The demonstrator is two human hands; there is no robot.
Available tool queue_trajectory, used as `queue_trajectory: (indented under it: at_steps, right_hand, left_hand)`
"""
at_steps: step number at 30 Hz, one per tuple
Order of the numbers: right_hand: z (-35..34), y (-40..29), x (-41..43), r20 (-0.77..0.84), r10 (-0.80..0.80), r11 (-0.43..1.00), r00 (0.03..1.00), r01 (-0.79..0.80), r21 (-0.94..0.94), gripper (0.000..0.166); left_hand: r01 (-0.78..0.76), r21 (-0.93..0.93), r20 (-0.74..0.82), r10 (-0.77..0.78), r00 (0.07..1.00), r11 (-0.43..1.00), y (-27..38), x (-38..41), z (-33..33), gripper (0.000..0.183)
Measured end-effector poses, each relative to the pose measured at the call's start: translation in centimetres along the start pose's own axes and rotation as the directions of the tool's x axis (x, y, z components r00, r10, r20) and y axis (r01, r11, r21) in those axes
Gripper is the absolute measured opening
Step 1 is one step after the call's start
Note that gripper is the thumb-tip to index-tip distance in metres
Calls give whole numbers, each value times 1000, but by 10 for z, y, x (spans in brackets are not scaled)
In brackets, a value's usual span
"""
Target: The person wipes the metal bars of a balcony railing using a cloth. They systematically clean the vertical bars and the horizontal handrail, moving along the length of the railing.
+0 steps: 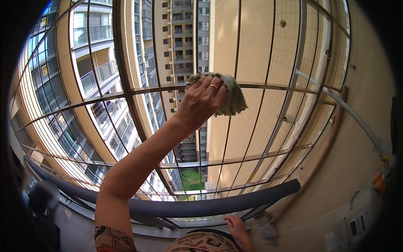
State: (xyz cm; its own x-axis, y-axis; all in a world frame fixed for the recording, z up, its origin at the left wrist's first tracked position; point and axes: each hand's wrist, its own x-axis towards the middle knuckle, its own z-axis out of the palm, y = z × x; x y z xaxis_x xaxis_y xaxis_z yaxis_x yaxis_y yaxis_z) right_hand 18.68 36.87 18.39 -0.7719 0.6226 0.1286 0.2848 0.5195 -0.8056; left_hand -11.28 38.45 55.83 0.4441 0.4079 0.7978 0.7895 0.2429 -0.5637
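Observation:
A grey-green cloth [234, 96] is bunched under my left hand [201, 100], which is raised with the arm stretched up and forward. The fingers press the cloth around a horizontal metal bar [267, 86] of the window grille. A ring is on one finger, and part of the cloth hangs below the bar on the right. My right hand [237, 228] is low, close to my body and below the dark grey handrail [214, 206]. Its fingers are loosely bent and slightly apart, with nothing seen in them.
Thin vertical bars [225, 141] cross the grille, with tall buildings beyond. At right, a tiled wall carries a brown pipe [329, 145], a grey pipe [355, 115] and a meter box [357, 225]. A brush [266, 225] is at lower right; a dark rounded object [44, 195] is at left.

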Motion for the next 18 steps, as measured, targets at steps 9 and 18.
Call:
queue_trajectory:
  at_steps: [9,18]
  right_hand:
    - [-1,21,-29,-80,95,995,992,-97,-19,18]
    - [7,35,-32,-54,67,996,996,-71,-63,18]
  left_hand:
    - [136,-113,459,-69,886,984,-17,39,7,20]
    - [143,-358,-161,-212,964,923,18,3,8,42]
